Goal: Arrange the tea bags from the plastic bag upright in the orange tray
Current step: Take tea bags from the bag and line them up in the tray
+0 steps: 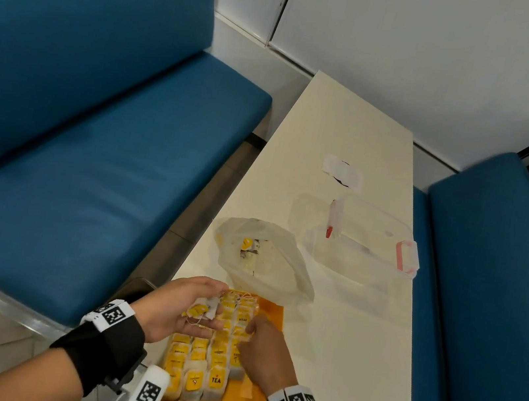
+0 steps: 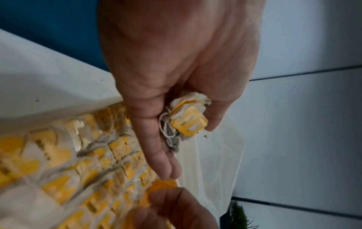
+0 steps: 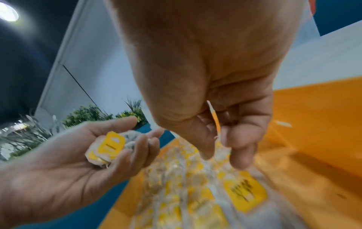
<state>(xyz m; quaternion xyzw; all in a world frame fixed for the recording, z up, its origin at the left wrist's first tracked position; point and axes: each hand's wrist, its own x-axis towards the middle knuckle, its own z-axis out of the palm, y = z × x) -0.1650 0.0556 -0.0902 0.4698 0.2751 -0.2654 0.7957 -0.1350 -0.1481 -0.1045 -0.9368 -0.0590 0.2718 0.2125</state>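
Your left hand (image 1: 182,308) cups small bunch of tea bags (image 1: 202,310) over orange tray (image 1: 272,316) left side. Right hand (image 1: 262,345) pinches one yellow tag (image 3: 214,119) edge-on, directly above rightmost row; bare tray floor lies right. Plastic bag (image 1: 264,259) just beyond tray.

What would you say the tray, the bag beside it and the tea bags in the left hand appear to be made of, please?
The orange tray looks like smooth rigid plastic: flat, evenly coloured walls with a slight sheen. The plastic bag seems thin translucent film, crumpled, its contents showing through. The tea bags in the left hand look like soft white filter paper with yellow card tags and thin string.
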